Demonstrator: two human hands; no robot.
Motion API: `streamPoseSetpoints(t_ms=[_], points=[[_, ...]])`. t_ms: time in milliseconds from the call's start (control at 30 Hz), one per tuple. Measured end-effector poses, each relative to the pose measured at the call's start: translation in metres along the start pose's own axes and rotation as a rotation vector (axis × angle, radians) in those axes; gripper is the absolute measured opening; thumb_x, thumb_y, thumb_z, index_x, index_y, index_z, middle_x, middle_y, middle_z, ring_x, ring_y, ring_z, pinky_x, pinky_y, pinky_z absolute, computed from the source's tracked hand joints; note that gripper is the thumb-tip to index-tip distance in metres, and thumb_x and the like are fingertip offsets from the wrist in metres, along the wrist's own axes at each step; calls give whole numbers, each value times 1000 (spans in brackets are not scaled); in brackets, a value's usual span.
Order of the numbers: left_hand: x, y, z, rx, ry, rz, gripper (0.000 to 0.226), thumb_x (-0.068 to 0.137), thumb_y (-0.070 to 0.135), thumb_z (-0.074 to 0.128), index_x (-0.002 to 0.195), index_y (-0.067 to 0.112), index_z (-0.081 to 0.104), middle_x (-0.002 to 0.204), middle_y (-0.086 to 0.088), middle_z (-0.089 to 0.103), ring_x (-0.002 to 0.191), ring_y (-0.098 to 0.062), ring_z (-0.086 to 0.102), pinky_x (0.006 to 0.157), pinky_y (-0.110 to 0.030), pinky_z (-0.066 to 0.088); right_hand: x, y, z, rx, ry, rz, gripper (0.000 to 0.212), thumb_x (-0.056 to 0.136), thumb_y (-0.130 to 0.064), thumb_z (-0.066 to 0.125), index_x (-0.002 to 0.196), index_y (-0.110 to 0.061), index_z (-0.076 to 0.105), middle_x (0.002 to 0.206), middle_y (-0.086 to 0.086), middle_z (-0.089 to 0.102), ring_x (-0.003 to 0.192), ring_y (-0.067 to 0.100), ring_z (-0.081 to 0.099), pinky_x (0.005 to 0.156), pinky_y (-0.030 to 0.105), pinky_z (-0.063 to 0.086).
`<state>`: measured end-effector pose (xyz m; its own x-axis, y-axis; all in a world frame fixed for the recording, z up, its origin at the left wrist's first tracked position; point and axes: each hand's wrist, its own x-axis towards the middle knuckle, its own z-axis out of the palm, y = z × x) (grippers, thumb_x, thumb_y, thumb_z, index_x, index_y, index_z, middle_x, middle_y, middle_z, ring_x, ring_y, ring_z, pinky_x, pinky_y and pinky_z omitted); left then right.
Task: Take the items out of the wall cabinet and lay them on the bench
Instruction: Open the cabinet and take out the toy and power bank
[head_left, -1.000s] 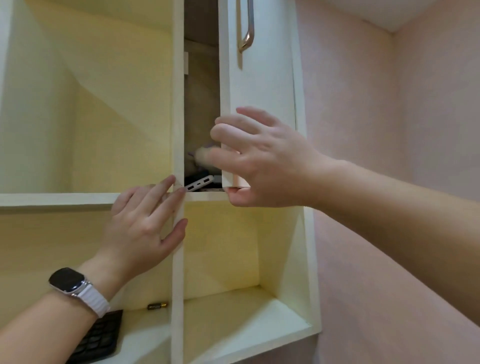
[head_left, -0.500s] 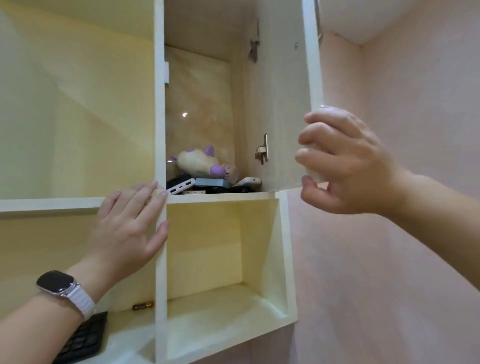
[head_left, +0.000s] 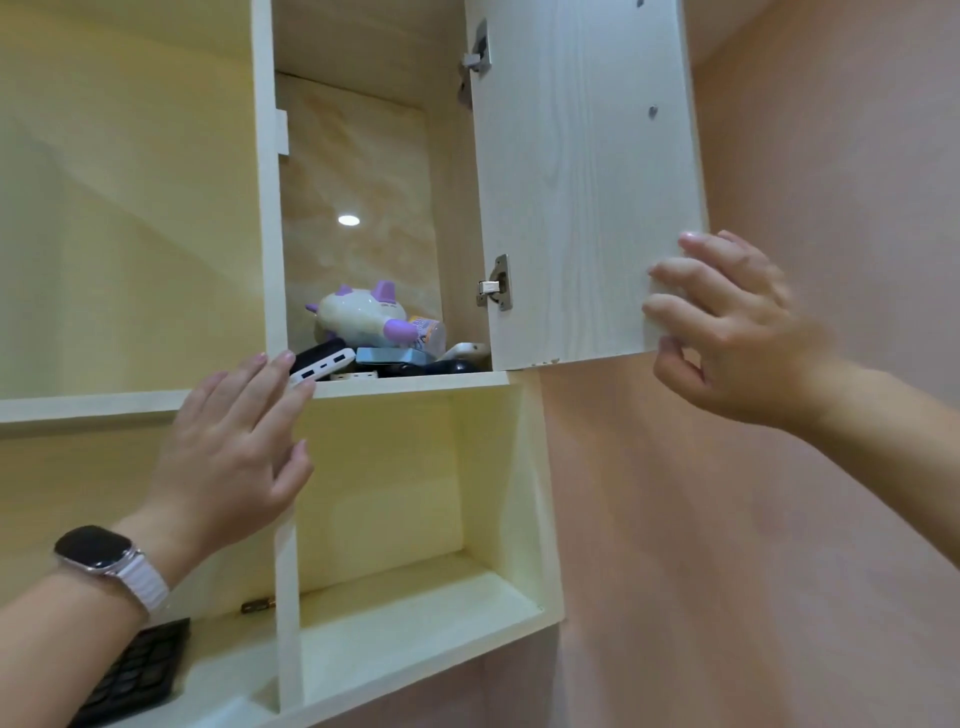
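**Cabinet open, nothing out yet**

Nearest the camera: left forearm with a smartwatch (head_left: 93, 556) on a white band, dark keyboard (head_left: 132, 673) just below it on the lower shelf. Small battery-looking thing (head_left: 258, 606) lying a bit further back on that shelf.

Left hand (head_left: 234, 441) spread flat and holding nothing, fingertips right at the edge of the upper shelf and touching or nearly touching the white power bank (head_left: 323, 365). Right hand (head_left: 727, 332) curled loosely around the bottom outer corner of the cabinet door (head_left: 587, 182), swung wide open.

Deeper in, behind the power bank: a black power bank (head_left: 326, 348), a light blue flat gadget (head_left: 395, 356), some dark and white bits to the right, too jumbled to name. On top of the pile, a white plush toy (head_left: 361, 314) with purple horns and feet, plus a small bottle (head_left: 430, 332) on its side.

Progress-wise: basically just the door done. Whole pile left to move, counter not in view.

Writing: some print on the bottle label, too small to read. No brands legible anywhere else.
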<state>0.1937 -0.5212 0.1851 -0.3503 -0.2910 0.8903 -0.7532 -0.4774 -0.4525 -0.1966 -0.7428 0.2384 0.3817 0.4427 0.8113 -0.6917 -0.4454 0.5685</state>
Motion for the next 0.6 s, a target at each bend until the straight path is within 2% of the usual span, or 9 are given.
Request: streamPoseSetpoints(t_ms=[100, 167, 200, 267, 300, 367, 500, 600], points=[[1, 1, -2, 22, -2, 7, 51, 82, 30, 48, 123, 4, 64, 138, -21, 54, 125, -39, 50, 102, -52, 36, 15, -29, -7, -10, -13, 89, 20, 81, -18, 53, 82, -3, 66, 99, 18, 66, 106, 40, 59, 115, 54, 25], [3, 1, -4, 36, -2, 13, 50, 82, 31, 50, 121, 4, 65, 136, -20, 55, 125, -39, 50, 99, -50, 38, 26, -53, -8, 73, -26, 62, 21, 81, -19, 52, 80, -3, 65, 91, 17, 65, 93, 38, 61, 112, 50, 29], [4, 1, -6, 40, 0, 15, 49, 82, 31, 50, 120, 5, 66, 135, -19, 56, 125, -38, 50, 98, -50, 39, 30, -64, -5, 143, -41, 50, 21, 81, -19, 51, 80, -4, 64, 88, 16, 64, 87, 38, 60, 106, 47, 37], [8, 3, -8, 41, 9, 18, 47, 82, 32, 51, 117, 6, 67, 132, -18, 58, 123, -36, 51, 95, -48, 39, 37, -83, 6, 306, -114, 64, 23, 81, -21, 48, 80, -4, 63, 83, 14, 62, 77, 37, 57, 81, 45, 50], [11, 4, -10, 39, 13, 21, 46, 82, 33, 51, 116, 6, 67, 130, -18, 60, 122, -35, 52, 94, -47, 39, 41, -90, 13, 380, -166, 86, 26, 81, -25, 46, 82, -5, 63, 84, 12, 61, 76, 36, 56, 70, 43, 50], [19, 6, -11, 41, 22, 32, 46, 83, 34, 51, 117, 7, 67, 124, -15, 64, 117, -33, 56, 92, -45, 40, 50, -100, 30, 499, -249, 151, 32, 83, -33, 43, 91, -10, 63, 90, 6, 60, 82, 31, 56, 61, 37, 49], [50, 11, -8, 77, 36, 39, 36, 83, 34, 53, 106, 12, 69, 98, -4, 70, 89, -29, 65, 87, -41, 40, 77, -118, 66, 717, -340, 332, 23, 89, -35, 51, 108, -22, 56, 102, -5, 52, 97, 18, 50, 70, 34, 46], [81, 14, -3, 114, -43, -44, 24, 82, 34, 50, 88, 16, 66, 69, 1, 65, 66, -26, 61, 88, -38, 35, 104, -128, 91, 842, -408, 409, 29, 90, -35, 50, 117, -24, 52, 108, -6, 50, 99, 17, 48, 76, 36, 46]])
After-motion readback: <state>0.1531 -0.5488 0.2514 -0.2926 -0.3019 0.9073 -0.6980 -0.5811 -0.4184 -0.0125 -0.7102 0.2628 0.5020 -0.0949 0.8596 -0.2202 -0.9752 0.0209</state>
